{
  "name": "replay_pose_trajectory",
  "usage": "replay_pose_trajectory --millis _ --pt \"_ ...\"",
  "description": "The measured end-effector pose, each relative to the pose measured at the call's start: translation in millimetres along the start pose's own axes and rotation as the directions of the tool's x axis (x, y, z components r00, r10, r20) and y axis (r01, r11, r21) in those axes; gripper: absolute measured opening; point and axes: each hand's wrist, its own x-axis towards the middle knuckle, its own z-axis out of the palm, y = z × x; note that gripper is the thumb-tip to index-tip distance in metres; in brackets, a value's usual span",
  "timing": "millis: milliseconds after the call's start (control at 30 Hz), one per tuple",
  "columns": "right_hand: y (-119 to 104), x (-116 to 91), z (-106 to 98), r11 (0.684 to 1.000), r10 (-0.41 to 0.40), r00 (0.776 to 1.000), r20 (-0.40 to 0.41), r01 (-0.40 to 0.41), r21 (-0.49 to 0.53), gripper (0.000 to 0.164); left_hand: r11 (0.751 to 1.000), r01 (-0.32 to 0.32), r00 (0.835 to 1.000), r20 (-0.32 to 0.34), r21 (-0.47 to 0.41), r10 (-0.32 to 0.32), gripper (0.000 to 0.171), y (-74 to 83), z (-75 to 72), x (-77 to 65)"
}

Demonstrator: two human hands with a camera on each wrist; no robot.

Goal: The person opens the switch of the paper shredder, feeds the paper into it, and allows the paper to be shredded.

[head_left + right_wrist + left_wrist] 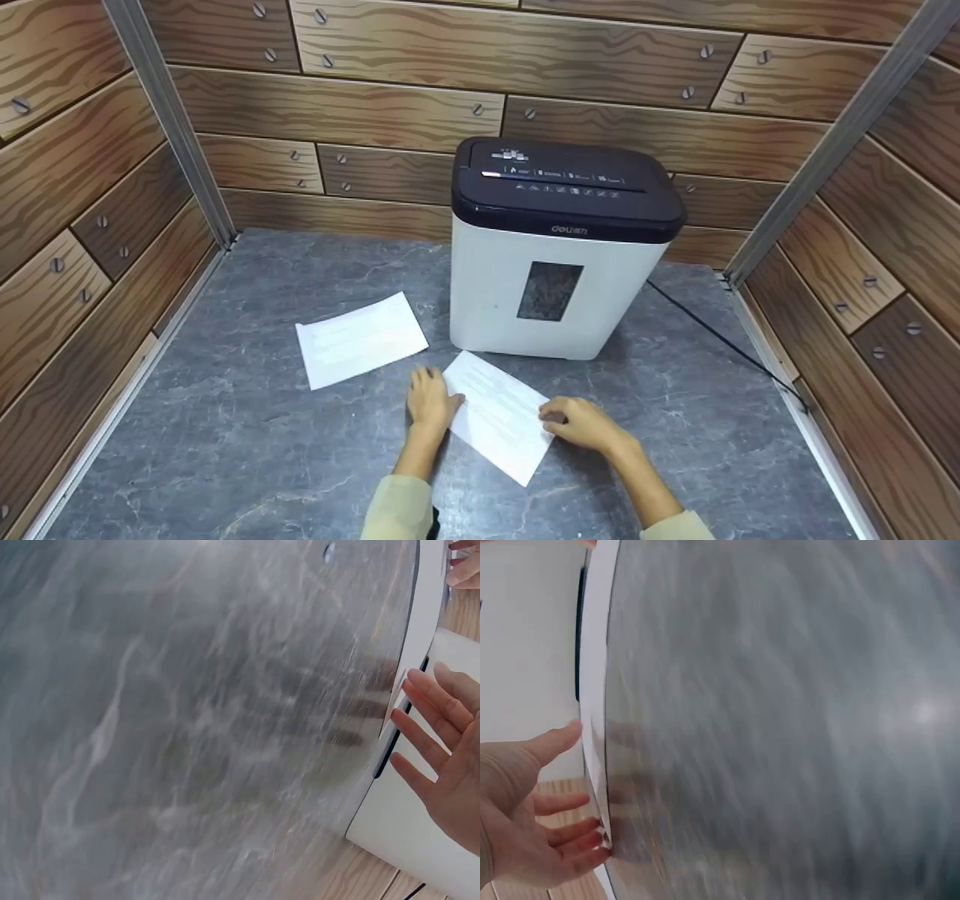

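A white sheet of paper (499, 420) with faint printed lines lies slanted on the grey marbled surface, in front of the shredder. At its left edge is my left hand (431, 401), thumb over the paper. In the left wrist view the fingers of this hand (544, 817) reach the sheet's edge, fairly straight. My right hand (589, 426) is at the opposite edge, bent at the knuckles in the head view. Seen from the right wrist, its fingers (427, 724) are spread and the fingertips meet the paper's edge, with the thumb apart from them.
Behind the sheet stands a white paper shredder (487, 285) with a dark top and a slot. A second white sheet (364, 341) lies to the left. A black cable (720, 337) runs right from the shredder. Wood-patterned walls (337, 97) enclose the surface.
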Motion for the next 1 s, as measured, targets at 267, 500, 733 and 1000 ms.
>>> replay_pose_trajectory --millis 267,500,733,1000 --pt "-6.3 3.5 6.9 0.997 0.054 0.998 -0.023 -0.056 -0.058 0.02 0.999 0.048 0.998 -0.039 -0.017 -0.049 0.064 10.8 2.7 -1.1" --pt "-11.3 7.3 18.8 0.973 0.161 0.983 -0.092 -0.173 -0.15 0.04 0.996 0.056 0.998 0.037 0.064 -0.059 0.07 19.3 2.1 -2.2" --pt "-13.5 14.1 27.0 0.926 0.322 0.93 -0.176 -0.348 -0.148 0.066 0.995 0.076 0.997 0.001 0.06 -0.076 0.069 22.3 3.1 -1.0" --pt "-14.7 22.4 25.1 0.893 0.414 0.893 -0.178 -0.436 -0.109 0.07 0.993 0.08 0.995 0.051 0.092 -0.085 0.065 24.2 1.7 0.9"
